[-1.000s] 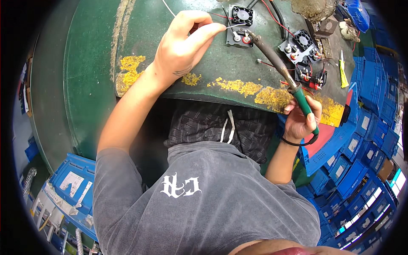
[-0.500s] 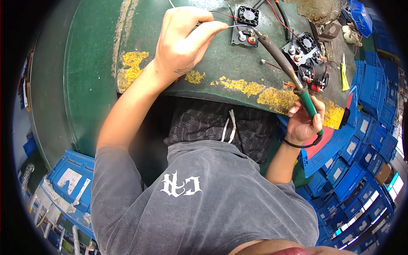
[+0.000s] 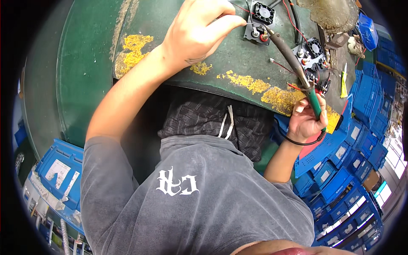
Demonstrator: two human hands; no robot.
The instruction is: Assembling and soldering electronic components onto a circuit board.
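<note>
My left hand [image 3: 199,36], closed in a pinch, holds a thin silvery solder wire [image 3: 252,24] whose end reaches the edge of a small black fan [image 3: 264,13]. That fan sits on a metal plate [image 3: 250,35] with a white-ringed and a red-ringed terminal. My right hand [image 3: 304,123] is wrapped round the green handle of a soldering iron [image 3: 292,61]. The iron slants up and left, its tip beside the wire's end near the fan's lower edge. Exact contact between tip, wire and plate is too small to tell.
Right of the iron lie more fan plates [image 3: 313,47] with red and black wires. A yellow-handled pointed tool [image 3: 344,83] rests near the green table's [image 3: 238,63] right side. Blue bins [image 3: 329,178] are stacked at the right; a blue crate [image 3: 59,170] stands lower left.
The whole view has shifted, so the table, fan plates and both hands appear farther right and the fan higher. Both grips are unchanged, and the iron tip stays by the fan's lower edge.
</note>
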